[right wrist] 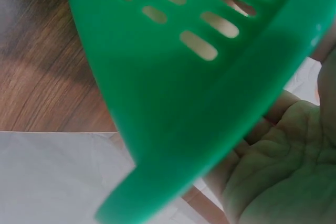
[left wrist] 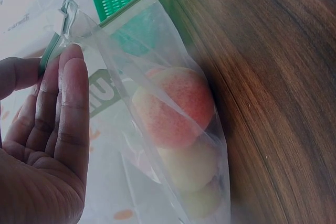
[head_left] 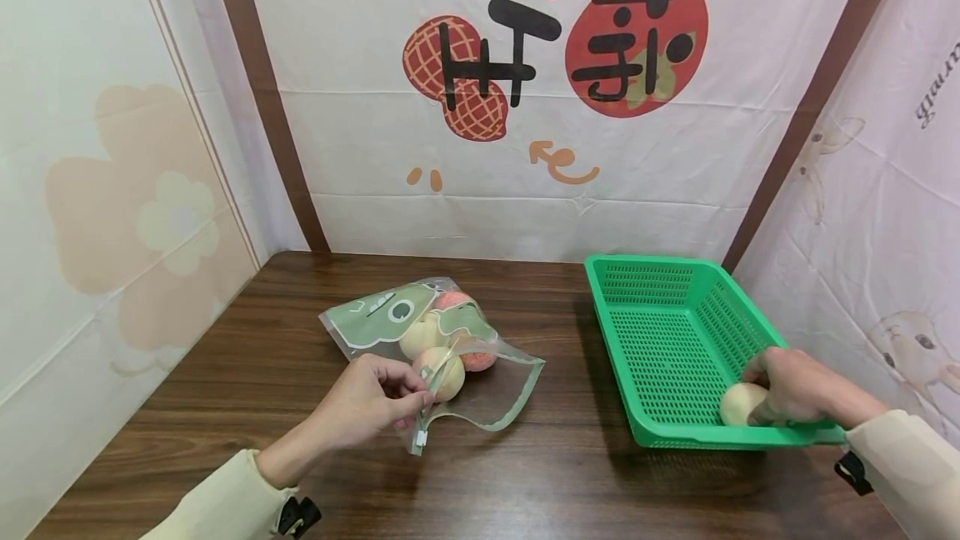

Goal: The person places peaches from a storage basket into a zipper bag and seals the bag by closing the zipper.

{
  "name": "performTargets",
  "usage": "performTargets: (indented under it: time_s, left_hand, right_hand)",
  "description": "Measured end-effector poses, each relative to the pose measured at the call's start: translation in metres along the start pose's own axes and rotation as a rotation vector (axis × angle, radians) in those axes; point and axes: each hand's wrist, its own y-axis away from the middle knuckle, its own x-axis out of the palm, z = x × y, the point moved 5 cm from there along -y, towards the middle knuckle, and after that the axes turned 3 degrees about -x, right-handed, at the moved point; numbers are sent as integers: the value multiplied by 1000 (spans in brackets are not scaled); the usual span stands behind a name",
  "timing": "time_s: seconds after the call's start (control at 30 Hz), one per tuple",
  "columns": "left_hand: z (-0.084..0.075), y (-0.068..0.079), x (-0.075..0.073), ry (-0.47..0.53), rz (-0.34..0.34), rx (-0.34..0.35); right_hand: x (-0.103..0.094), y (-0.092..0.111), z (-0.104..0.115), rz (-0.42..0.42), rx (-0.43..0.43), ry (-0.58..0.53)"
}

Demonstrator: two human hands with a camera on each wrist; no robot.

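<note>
My left hand (head_left: 375, 394) pinches the mouth edge of a clear zip bag (head_left: 363, 327) with a green cartoon print, near its white slider (head_left: 422, 438). The bag lies on its side with its mouth parted toward me. Several peaches (left wrist: 176, 108), pink and pale yellow, are inside it. Over on the right, my right hand (head_left: 802, 386) reaches over the rim of a green plastic basket (head_left: 613, 348). Its fingers grip a pale peach (head_left: 738, 403) in the basket's near right corner. In the right wrist view the basket wall hides the fingertips.
Both things lie on a dark wooden table (head_left: 540, 473). A printed white cloth (head_left: 360, 173) hangs behind the table, with more cloth at both sides. The basket stands close to the right-hand cloth. Bare tabletop lies between bag and basket.
</note>
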Motion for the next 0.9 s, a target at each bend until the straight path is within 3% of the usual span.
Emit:
performTargets:
  time_s: [0.43, 0.9]
  left_hand:
    - [-1, 0, 0, 9, 3, 6]
    - [-1, 0, 0, 0, 0, -7]
  right_hand:
    - [-9, -3, 6, -46, -43, -160]
    - [-11, -3, 17, -132, 9, -340]
